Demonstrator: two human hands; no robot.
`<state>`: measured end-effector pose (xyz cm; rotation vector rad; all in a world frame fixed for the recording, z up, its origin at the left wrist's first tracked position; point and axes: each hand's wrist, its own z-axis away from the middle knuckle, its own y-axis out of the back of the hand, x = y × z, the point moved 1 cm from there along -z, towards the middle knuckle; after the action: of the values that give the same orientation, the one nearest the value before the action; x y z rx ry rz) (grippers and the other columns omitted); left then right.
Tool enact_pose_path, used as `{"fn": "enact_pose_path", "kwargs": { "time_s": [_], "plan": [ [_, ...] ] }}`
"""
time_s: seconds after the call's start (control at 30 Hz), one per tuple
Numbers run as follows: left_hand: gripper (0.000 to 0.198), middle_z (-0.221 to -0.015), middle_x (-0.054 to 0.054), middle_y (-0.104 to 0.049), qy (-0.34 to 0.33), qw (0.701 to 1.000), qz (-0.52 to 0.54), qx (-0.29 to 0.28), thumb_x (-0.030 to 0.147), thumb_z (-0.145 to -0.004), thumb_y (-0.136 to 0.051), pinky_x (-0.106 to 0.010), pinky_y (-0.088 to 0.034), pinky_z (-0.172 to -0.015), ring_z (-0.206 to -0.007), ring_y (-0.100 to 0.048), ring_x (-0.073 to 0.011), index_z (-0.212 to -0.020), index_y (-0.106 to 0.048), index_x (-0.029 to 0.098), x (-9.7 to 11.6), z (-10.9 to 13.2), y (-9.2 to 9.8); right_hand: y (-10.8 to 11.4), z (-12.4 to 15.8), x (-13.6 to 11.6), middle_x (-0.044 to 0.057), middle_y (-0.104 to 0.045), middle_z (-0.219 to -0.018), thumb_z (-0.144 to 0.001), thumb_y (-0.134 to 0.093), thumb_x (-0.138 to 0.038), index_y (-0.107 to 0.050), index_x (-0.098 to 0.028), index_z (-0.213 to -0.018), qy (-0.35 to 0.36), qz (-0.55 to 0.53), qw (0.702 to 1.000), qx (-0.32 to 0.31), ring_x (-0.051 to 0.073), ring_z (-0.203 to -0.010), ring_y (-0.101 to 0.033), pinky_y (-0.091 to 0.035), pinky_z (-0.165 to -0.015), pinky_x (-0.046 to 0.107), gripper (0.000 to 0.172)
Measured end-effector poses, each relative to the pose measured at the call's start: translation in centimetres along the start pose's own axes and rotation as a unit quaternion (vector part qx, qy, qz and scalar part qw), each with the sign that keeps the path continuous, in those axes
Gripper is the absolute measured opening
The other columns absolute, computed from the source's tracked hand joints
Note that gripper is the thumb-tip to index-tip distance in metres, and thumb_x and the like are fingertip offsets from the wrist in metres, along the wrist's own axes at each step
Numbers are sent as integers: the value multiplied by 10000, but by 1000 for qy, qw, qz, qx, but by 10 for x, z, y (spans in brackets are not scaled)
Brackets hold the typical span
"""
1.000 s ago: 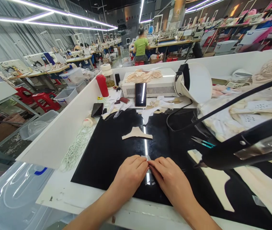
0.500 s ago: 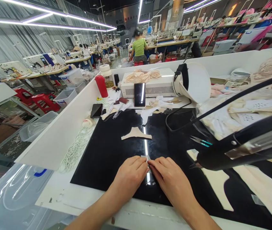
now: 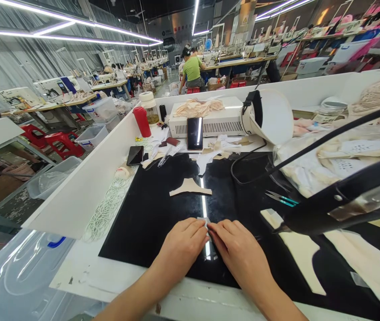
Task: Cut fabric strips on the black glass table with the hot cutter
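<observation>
My left hand [image 3: 183,243] and my right hand [image 3: 235,240] meet over the glossy black mat [image 3: 150,209], fingers bent and pressed together. Between their fingertips shows a small pale translucent piece [image 3: 203,220], mostly hidden by the fingers. Both hands pinch it close to the mat's surface. Beyond them lies a flat cream fabric piece [image 3: 190,187] with a narrow raised middle and two spread ends. To the right of my right hand rest a longer cream fabric piece [image 3: 302,256] and thread snips with teal handles [image 3: 282,199].
A black tool on an arm [image 3: 344,200] reaches in from the right, with a black cable. At the back are a white vented box [image 3: 210,125], a propped phone [image 3: 195,133], a lamp shade [image 3: 277,116] and a red cone [image 3: 142,121]. Pale green cord [image 3: 106,209] lies left.
My hands stay nearly still, the fingertips pressed on the same small piece. In the background, the person in green leans slightly differently. The black tool shifts slightly right in view.
</observation>
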<state>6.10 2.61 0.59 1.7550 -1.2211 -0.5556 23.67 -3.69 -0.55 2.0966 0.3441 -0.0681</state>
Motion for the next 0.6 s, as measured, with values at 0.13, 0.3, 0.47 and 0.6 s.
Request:
{"fn": "enact_pose_path", "kwargs": {
  "time_s": [0.13,0.3,0.47,0.6],
  "plan": [
    [235,-1246,-101,-788,-4,1000,1,-1,231,-1146,-487,-385,-630,-1064,-1168,-757,-211,-1218,-686,130,1,0,-1,-1,1,0,48,-708,-798,-1149,-378,-233,-756,-182,-1028,5,0,1000,12,202,-693,-615,-452,-660,354,399],
    [273,-1224,-87,-792,-3,1000,4,-2,286,-1161,-465,-380,-638,-1038,-1155,-759,-218,-1192,-688,131,0,0,-4,-2,-2,-1,54,-710,-802,-1151,-365,-243,-758,-181,-1042,3,7,1000,11,205,-695,-630,-466,-661,353,413],
    [271,-1223,-77,-792,0,1000,10,2,310,-1158,-479,-388,-639,-1038,-1140,-763,-225,-1195,-686,137,0,0,-6,4,-2,-2,91,-764,-900,-1148,-352,-232,-757,-185,-1065,9,10,999,38,219,-745,-688,-503,-681,371,416],
    [236,-1221,-68,-791,17,1000,20,3,336,-1143,-528,-369,-646,-1022,-1140,-763,-215,-1152,-687,163,1,1,-8,35,21,15,110,-797,-1128,-1110,-519,-286,-731,-253,-1286,40,-42,992,116,275,-985,-749,-561,-878,430,277]
  ]
}}
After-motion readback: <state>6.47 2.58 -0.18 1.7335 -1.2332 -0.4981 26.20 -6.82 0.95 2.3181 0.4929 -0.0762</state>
